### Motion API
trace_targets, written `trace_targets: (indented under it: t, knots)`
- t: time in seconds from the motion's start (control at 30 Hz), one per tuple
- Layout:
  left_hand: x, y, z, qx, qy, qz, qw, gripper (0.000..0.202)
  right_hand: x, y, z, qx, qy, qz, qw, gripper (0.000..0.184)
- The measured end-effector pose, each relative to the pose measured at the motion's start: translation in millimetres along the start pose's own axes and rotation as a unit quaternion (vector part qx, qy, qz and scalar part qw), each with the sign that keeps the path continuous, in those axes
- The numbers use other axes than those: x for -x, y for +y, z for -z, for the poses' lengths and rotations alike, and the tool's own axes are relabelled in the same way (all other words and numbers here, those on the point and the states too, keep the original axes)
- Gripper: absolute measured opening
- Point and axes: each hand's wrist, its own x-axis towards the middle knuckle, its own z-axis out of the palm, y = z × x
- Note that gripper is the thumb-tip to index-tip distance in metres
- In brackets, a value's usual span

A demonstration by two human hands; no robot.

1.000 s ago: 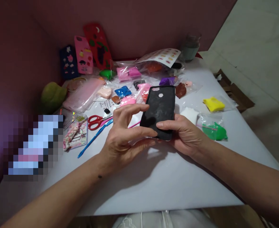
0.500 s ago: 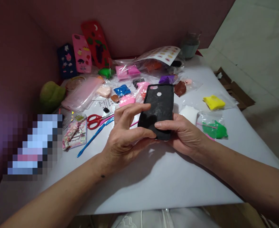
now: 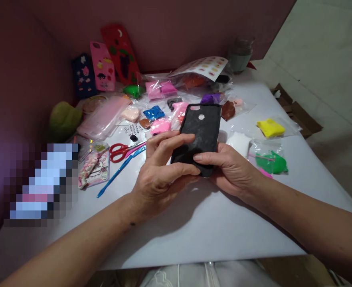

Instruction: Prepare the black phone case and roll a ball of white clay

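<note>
A black phone case [image 3: 204, 129] is held above the table, its back side facing me, with a round hole and a camera cutout near the top. My left hand [image 3: 161, 171] pinches its lower left corner between thumb and fingers, the forefinger raised along the left edge. On the right side, my right hand [image 3: 230, 167] grips the case with its thumb pressed flat on the lower back; its other fingers are hidden behind. Red-handled scissors [image 3: 119, 152] and a blue modelling tool [image 3: 115, 175] lie left of my left hand.
Decorated phone cases lean on the wall, including a red one [image 3: 120, 52]. Coloured clay packets, such as a yellow one [image 3: 271, 128] and a green one [image 3: 273, 162], spread across the white table [image 3: 212, 235]. A glass jar [image 3: 242, 54] stands at the back, a green fruit [image 3: 64, 119] at left.
The case has tilted slightly, its top shifting a little right. My left hand has edged right along its lower edge, while my right thumb moved slightly left.
</note>
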Motion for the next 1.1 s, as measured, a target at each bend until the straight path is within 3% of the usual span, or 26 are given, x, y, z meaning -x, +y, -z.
trace_targets:
  t: [0.4, 0.63, 1.1]
  knots:
    - [-0.3, 0.5, 3.1, -0.004, -0.019, 0.023, 1.000, 0.008, 0.7, -0.9, -0.4, 0.004, -0.025, 0.020, 0.999, 0.027]
    - [-2.9, -6.2, 3.6, 0.021, 0.030, 0.019, 0.999, 0.008, -2.1, -5.9, 0.3, 0.001, -0.005, 0.018, 1.000, 0.021]
    - [-1.3, -6.1, 5.3, -0.002, 0.009, 0.024, 1.000, 0.009, -1.6, -5.4, 2.1, 0.005, -0.018, 0.015, 1.000, 0.025]
